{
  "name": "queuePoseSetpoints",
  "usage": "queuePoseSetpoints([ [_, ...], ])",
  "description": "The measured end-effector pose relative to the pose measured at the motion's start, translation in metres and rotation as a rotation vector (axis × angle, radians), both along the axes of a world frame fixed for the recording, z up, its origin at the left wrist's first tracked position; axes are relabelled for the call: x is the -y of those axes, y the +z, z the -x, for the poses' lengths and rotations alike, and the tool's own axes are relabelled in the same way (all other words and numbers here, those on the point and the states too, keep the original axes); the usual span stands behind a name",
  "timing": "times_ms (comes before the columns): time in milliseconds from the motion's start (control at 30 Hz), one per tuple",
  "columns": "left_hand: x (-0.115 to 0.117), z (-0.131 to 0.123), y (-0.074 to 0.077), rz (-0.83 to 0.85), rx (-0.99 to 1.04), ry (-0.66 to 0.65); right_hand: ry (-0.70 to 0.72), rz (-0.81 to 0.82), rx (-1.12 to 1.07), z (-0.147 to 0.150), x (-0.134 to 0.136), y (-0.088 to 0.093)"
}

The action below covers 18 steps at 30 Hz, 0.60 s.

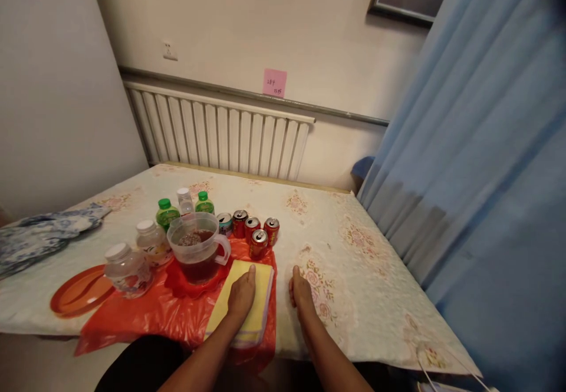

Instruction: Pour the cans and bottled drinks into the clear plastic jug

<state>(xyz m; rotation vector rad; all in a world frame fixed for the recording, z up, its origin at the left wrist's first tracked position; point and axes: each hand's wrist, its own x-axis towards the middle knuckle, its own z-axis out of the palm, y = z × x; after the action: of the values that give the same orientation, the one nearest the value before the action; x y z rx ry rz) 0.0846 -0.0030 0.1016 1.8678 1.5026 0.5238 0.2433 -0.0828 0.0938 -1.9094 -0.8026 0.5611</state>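
Observation:
My left hand (242,293) is over a stack of yellow cloths or papers (262,283), thumb up and fingers curled in; whether it touches the stack I cannot tell. To its right, above the flowered tablecloth, my right hand (301,289) makes a fist with the thumb raised and nothing visible in it. The stack lies on a red plastic bag (145,315). Left of it, a clear plastic jug (194,250) with brown liquid stands on a red scalloped dish (188,289). Several opened drink cans, among them a red one (258,244), stand behind the stack.
Left of the jug are lidded jars (128,271), green-capped bottles (164,212) and an orange-red plate (82,292). Patterned fabric (44,239) lies at the far left. A radiator (221,132) runs along the wall; a blue curtain (486,162) hangs at the right.

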Motion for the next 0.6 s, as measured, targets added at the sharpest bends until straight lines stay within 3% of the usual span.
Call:
queuePoseSetpoints([
  [400, 0.003, 0.015, -0.011, -0.060, 0.052, -0.013, 0.049, 0.037, -0.032, 0.015, -0.008, -0.011],
  [600, 0.013, 0.028, -0.024, -0.173, 0.078, -0.114, 0.051, -0.037, 0.075, 0.019, -0.037, -0.006],
])
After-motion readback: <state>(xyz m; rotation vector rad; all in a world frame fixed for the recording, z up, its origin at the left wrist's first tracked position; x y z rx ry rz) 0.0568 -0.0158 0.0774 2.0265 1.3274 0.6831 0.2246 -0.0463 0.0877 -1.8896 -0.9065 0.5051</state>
